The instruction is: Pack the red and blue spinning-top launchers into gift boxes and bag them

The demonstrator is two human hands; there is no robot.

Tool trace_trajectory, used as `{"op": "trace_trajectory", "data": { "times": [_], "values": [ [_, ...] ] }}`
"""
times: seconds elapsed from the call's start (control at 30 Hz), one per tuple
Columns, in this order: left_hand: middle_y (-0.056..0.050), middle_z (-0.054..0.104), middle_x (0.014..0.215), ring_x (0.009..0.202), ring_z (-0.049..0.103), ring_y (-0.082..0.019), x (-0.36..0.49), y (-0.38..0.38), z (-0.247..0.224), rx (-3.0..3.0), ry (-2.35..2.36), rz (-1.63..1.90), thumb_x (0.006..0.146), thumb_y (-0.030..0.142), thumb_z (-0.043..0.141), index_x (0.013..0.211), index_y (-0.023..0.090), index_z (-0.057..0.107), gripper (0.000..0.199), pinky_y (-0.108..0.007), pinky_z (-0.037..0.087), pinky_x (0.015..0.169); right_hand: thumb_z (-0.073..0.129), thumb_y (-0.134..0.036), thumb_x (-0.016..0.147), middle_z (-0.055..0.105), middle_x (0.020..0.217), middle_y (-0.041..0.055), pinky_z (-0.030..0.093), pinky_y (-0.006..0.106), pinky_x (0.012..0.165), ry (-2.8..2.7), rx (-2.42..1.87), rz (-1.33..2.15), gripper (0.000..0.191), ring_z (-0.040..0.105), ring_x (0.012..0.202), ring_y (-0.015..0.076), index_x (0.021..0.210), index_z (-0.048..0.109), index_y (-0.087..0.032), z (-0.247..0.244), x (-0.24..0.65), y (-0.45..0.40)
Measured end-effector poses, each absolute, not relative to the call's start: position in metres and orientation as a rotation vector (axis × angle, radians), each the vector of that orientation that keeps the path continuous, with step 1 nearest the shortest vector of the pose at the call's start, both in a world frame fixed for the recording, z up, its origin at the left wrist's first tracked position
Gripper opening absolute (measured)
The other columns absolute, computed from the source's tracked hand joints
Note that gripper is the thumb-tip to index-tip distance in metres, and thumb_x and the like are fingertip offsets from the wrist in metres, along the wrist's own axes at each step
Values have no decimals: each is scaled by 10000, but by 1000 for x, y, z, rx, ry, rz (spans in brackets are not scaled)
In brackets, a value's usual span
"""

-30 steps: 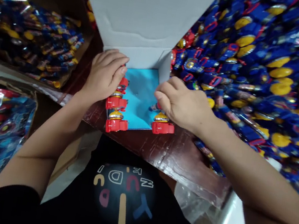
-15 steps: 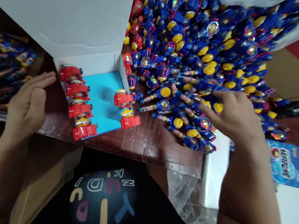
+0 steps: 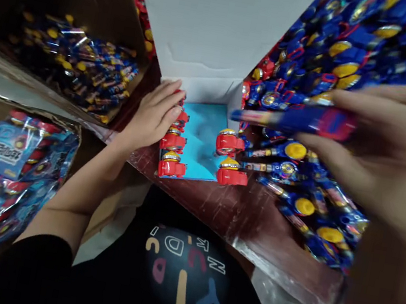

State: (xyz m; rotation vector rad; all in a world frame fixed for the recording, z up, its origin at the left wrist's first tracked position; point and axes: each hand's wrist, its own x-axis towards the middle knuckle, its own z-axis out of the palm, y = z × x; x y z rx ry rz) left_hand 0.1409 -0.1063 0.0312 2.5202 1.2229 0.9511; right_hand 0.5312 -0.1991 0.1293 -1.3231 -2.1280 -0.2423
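A white box (image 3: 214, 88) with a light blue bottom (image 3: 200, 143) stands on the dark red table, its tall lid raised. Red toys (image 3: 173, 141) line its left side, and two more red toys (image 3: 232, 176) sit at its right side. My left hand (image 3: 154, 114) rests against the box's left edge and the upper red toys, fingers extended, holding nothing. In my right hand (image 3: 382, 136), blurred by motion, is a blue toy (image 3: 295, 120) pinched between thumb and fingers, its thin end pointing left toward the box.
Many blue and yellow toys (image 3: 303, 206) are heaped on the table (image 3: 253, 224) at the right. A carton at the left holds more small toys (image 3: 85, 63). Below it, an open carton contains packed blue boxes (image 3: 2, 151). Clear plastic (image 3: 278, 301) hangs under the table edge.
My right hand has picked up a blue toy from the heap. My left hand has come onto the box's left edge. The view has shifted left, showing more of the cartons.
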Motion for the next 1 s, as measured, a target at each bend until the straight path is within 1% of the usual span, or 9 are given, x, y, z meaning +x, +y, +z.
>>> {"op": "trace_trajectory", "data": {
  "times": [0.07,0.13,0.37,0.47,0.57,0.67,0.8,0.87,1.0],
  "values": [
    [-96,480,1697,1602,418,-294,142,-95,28,2552,1250,899,1131,653,270,1559,250,584,666,-535,313,1354,641,-581,1021,665,1368,191,525,531,1126,-2281,-1242,-165,569,628,1304,345,1467,705,-234,128,474,-153],
    [-93,570,1625,1534,500,-283,142,-85,30,2562,1269,893,1143,607,276,1522,243,629,633,-516,355,1324,624,-508,1036,631,1401,192,553,495,1067,-2450,-1252,-61,532,649,1241,325,1470,697,-210,120,432,-115],
    [-35,697,1486,1411,612,-251,132,-64,40,2584,1099,865,1142,481,397,1411,271,721,471,-477,447,1262,694,-378,1004,525,1520,164,562,406,840,-2918,-1465,-52,554,710,966,260,1548,610,-322,111,382,-84],
    [-21,686,1498,1431,606,-260,129,-63,34,2549,1101,926,1135,512,415,1455,323,685,459,-505,446,1275,706,-338,1000,531,1533,164,561,387,871,-2870,-1528,-1,563,718,1017,269,1546,584,-275,103,367,-83],
    [-1,685,1489,1420,621,-285,130,-66,33,2517,1087,1029,1119,558,449,1517,369,624,474,-555,484,1243,761,-339,964,576,1516,165,555,382,960,-2660,-1596,116,744,688,1167,299,1615,439,-178,100,369,-80],
    [20,664,1513,1440,608,-295,137,-71,42,2534,1089,1082,1126,534,460,1523,360,608,458,-619,472,1244,771,-464,967,533,1574,188,528,386,1012,-2481,-1659,88,860,608,1318,309,1657,360,-155,119,410,-90],
    [5,673,1504,1384,646,-308,159,-71,58,2626,1047,1062,1037,556,667,1412,358,697,425,-615,507,1214,649,-566,1032,511,1590,212,439,414,976,-2118,-2321,-198,729,522,1427,319,1637,459,-205,155,522,-129],
    [6,731,1410,1312,692,-313,171,-63,60,2628,1038,946,1013,602,683,1339,376,750,402,-594,540,1178,817,-466,922,564,1489,345,366,524,953,-1961,-2662,-165,756,486,1427,451,1526,605,-63,156,587,-149],
    [-5,781,1298,1250,725,-298,184,-43,54,2574,1095,886,1042,619,610,1231,372,814,373,-535,575,1142,821,-399,939,429,1683,248,236,529,1060,-1955,-3009,-123,692,260,1583,405,1569,611,-202,127,674,-186]
  ]
}}
